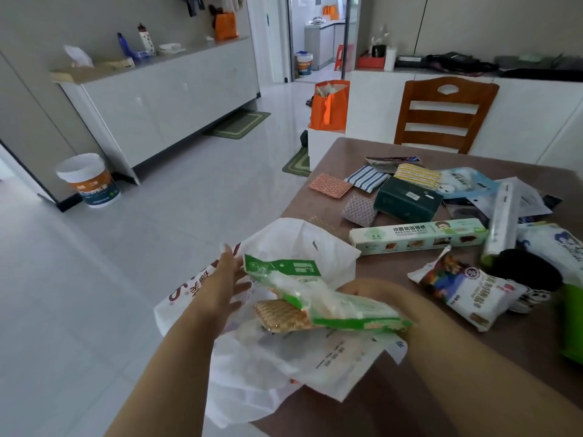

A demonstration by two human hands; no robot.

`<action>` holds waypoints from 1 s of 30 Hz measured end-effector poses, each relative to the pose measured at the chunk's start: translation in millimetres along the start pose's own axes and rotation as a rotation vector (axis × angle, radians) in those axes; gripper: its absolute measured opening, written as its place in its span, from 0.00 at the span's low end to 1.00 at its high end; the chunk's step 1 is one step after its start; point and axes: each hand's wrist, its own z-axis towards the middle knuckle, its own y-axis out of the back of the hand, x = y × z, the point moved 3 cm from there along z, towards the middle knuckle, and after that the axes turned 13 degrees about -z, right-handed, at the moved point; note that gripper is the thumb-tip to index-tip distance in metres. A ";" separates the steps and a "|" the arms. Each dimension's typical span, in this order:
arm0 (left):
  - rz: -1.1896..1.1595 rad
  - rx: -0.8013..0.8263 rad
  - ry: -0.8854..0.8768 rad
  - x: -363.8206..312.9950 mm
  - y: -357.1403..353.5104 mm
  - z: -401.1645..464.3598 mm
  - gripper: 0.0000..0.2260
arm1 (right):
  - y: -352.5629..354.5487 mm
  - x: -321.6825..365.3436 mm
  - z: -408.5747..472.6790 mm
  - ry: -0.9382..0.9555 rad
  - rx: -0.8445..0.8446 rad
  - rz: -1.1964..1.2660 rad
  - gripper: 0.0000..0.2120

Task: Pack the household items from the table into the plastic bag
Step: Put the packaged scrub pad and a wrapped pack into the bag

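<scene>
A white plastic bag point(284, 357) lies crumpled at the brown table's point(394, 405) near left corner, partly hanging over the edge. My right hand point(369, 290) holds a green-and-clear packet of sponges point(315, 298) just above the bag. My left hand point(225, 279) is beside the bag's left rim with fingers spread, touching the plastic. Further right on the table lie a long foil box point(416, 236), a white snack packet point(467, 291), a dark green box point(407, 198), a plastic wrap roll point(501, 222) and several folded cloths point(329, 185).
A wooden chair point(441, 113) stands at the table's far side. An orange bag point(329, 105) sits on a white box by the table's far left corner. A paint bucket point(88, 181) stands on the tiled floor at left, near a white cabinet point(164, 99).
</scene>
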 end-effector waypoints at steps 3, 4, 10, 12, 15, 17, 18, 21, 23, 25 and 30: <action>-0.022 0.104 0.004 0.8 -6.9 -2.1 0.34 | -7.3 2.2 4.2 0.019 0.120 0.151 0.08; -0.029 0.111 0.003 2.3 -6.9 -1.6 0.34 | -8.2 2.5 4.7 0.013 0.107 0.285 0.07; -0.102 0.099 0.063 9.4 -8.9 -6.6 0.32 | -13.1 5.3 20.3 0.051 -0.047 0.415 0.09; -0.050 0.081 0.056 11.2 -5.6 -6.6 0.36 | -15.1 2.5 28.1 -0.018 -0.097 0.316 0.11; -0.003 0.062 0.017 14.7 -1.0 -6.4 0.37 | -16.3 -1.9 31.9 -0.088 -0.119 0.118 0.08; 0.015 0.066 0.015 18.9 -0.6 -7.5 0.37 | -17.5 -3.6 32.8 -0.142 -0.042 0.147 0.08; 0.024 0.067 0.026 20.4 -2.0 -9.2 0.37 | -18.1 -5.5 37.9 -0.167 -0.028 0.210 0.07; -0.041 0.085 0.134 31.2 -2.5 -11.7 0.45 | -23.2 -11.1 58.5 -0.173 -0.153 0.495 0.04; -0.064 0.103 0.191 39.3 -0.3 -9.2 0.46 | -26.1 -16.7 73.0 -0.181 -0.287 0.583 0.14; -0.042 0.102 0.226 41.8 1.8 -6.4 0.47 | -28.7 -20.5 76.8 -0.218 -0.410 0.554 0.17; 0.200 0.057 0.241 21.9 -11.4 -17.2 0.45 | -39.5 -6.5 71.4 -0.173 -0.431 0.590 0.21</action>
